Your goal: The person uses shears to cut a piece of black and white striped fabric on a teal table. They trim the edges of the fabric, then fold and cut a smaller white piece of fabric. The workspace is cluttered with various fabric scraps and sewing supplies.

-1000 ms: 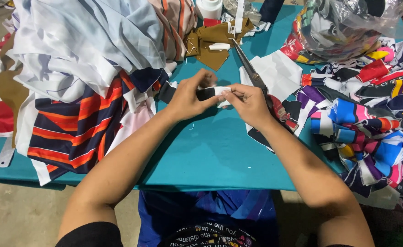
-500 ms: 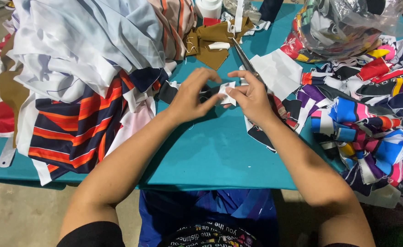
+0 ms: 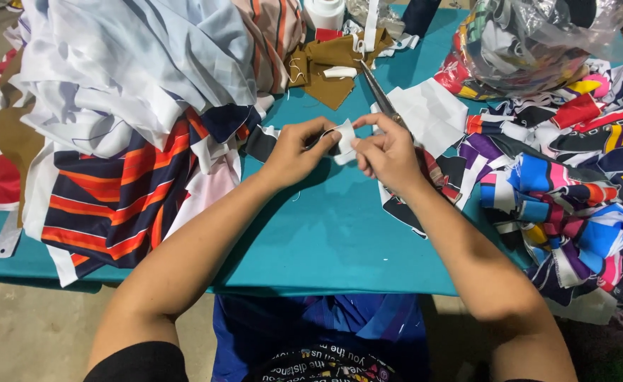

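A small white fabric scrap (image 3: 345,139), crumpled and folded, sits above the teal table (image 3: 326,240) mid-scene; left hand (image 3: 294,152) and right hand (image 3: 389,155) both pinch it, fingers closed; scissors (image 3: 381,99) lie just beyond.

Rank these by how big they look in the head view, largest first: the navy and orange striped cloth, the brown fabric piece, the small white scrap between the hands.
1. Navy and orange striped cloth
2. Brown fabric piece, farther from the camera, so it may be understated
3. Small white scrap, pinched between the left hand and right hand
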